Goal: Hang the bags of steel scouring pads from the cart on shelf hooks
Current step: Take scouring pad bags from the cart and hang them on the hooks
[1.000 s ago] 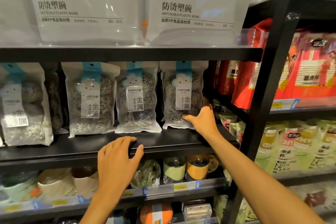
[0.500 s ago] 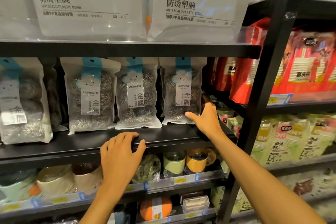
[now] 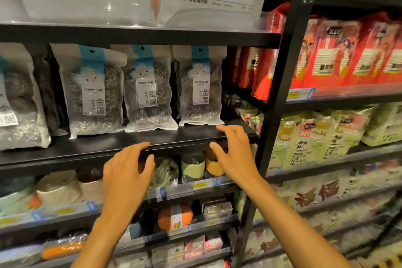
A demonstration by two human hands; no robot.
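Your left hand (image 3: 128, 172) is hanging loosely curved and holding nothing, its fingertips lying at the front lip of the black shelf (image 3: 87, 151); whether they are touching it is unclear. Your right hand (image 3: 236, 154) is spreading its fingers wide, also holding nothing, just below the rightmost bag (image 3: 201, 87). That clear bag is holding coiled steel scouring pads and resting upright on the shelf, beside the middle bag (image 3: 148, 89) and the left bag (image 3: 93, 91), which are holding the same.

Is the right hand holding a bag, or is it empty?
Empty: the right hand has its fingers spread at the shelf edge, gripping nothing.
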